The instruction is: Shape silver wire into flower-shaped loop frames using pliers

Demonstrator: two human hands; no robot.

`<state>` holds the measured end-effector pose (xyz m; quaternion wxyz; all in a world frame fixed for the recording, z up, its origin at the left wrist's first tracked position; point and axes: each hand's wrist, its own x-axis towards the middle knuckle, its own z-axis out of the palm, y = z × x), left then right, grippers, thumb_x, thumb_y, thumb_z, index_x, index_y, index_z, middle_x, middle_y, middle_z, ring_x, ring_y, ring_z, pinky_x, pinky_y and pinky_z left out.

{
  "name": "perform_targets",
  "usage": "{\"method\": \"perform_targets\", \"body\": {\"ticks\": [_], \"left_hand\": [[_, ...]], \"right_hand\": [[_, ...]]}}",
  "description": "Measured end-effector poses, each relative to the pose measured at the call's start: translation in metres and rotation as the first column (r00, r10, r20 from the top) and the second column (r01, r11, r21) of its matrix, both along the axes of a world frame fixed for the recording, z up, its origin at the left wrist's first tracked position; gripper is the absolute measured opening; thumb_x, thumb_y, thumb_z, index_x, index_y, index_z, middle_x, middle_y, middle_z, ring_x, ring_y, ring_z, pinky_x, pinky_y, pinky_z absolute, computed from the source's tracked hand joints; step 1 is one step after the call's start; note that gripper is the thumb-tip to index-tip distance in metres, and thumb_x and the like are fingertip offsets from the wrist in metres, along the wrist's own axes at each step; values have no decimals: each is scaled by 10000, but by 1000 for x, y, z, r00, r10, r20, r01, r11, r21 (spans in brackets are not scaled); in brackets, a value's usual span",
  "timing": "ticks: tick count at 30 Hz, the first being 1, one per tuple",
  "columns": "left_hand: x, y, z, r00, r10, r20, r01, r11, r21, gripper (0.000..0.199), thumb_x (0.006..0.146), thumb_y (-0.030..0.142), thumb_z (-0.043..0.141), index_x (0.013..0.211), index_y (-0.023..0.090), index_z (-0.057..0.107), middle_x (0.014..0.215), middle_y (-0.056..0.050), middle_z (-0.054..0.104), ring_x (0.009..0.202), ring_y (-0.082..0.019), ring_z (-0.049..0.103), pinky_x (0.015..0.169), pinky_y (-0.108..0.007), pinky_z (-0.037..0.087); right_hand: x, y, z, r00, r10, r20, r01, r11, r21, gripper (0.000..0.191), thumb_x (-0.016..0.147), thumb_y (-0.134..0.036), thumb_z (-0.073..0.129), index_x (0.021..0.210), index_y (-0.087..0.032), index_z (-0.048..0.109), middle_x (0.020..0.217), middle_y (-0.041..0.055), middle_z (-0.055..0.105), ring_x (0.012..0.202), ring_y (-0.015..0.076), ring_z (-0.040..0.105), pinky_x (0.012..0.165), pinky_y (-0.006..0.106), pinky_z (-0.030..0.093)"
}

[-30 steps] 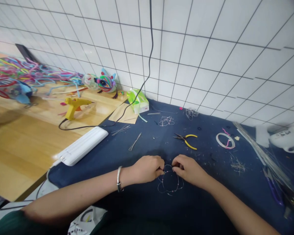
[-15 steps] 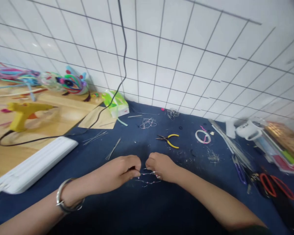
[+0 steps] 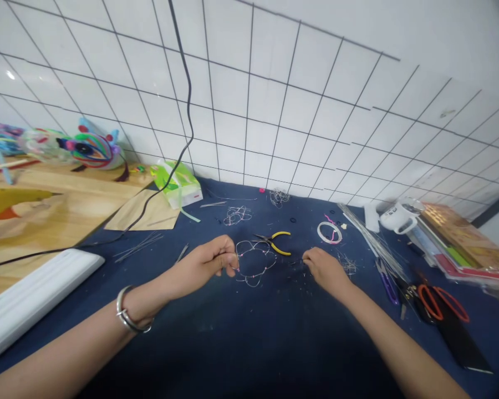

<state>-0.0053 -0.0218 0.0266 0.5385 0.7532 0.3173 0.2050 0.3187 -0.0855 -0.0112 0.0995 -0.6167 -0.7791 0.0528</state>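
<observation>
My left hand (image 3: 216, 259) is closed in a pinch on a thin wire loop chain with small pink beads (image 3: 253, 275), whose scalloped loops hang out to the right of the fingers. My right hand (image 3: 322, 269) is down at the dark blue cloth, apart from the wire, with its fingertips pressed together. Whatever lies in those fingertips is too small to make out. Between and beyond the hands rest the yellow-handled pliers (image 3: 280, 243), their dark jaws pointing left. Tiny wire scraps are scattered around the right fingertips.
Wire tangles (image 3: 238, 215), a white ring (image 3: 329, 233) and loose wire lengths (image 3: 368, 238) lie on the cloth. At right are purple-handled cutters (image 3: 388, 288), orange-handled scissors (image 3: 430, 302) and a white mug (image 3: 399, 217). A white power strip (image 3: 45, 302) and black cable (image 3: 190, 105) are left.
My right hand has left the beaded wire and moved right to the cloth beside the scraps. My left hand keeps the wire, now more fully visible. The view has shifted right.
</observation>
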Motion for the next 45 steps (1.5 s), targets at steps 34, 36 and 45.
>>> {"method": "perform_targets", "body": {"ticks": [34,36,45], "left_hand": [[-10,13,-46,894,383,232,-338,917,-212,194,835,286,488,737,138,566,643,23,470,610,-93,412,594,-220,337],[-10,14,-47,897,372,238,-338,926,-170,198,840,275,480,719,139,557,653,21,468,631,-97,421,617,-226,346],[-9,10,-49,914,359,189,-357,933,-43,226,860,294,446,733,144,558,674,13,489,650,-106,452,624,-230,364]], "right_hand": [[-141,49,-12,573,-244,-782,-254,854,-454,292,839,-409,479,972,-203,637,597,-28,545,485,75,437,468,195,330],[-141,49,-12,544,-267,-795,-278,837,-471,296,842,-411,476,975,-201,637,599,-28,545,483,73,435,466,195,327],[-140,43,-13,516,-288,-807,-310,816,-489,302,843,-413,484,978,-191,638,612,-18,558,491,74,439,472,199,334]]}}
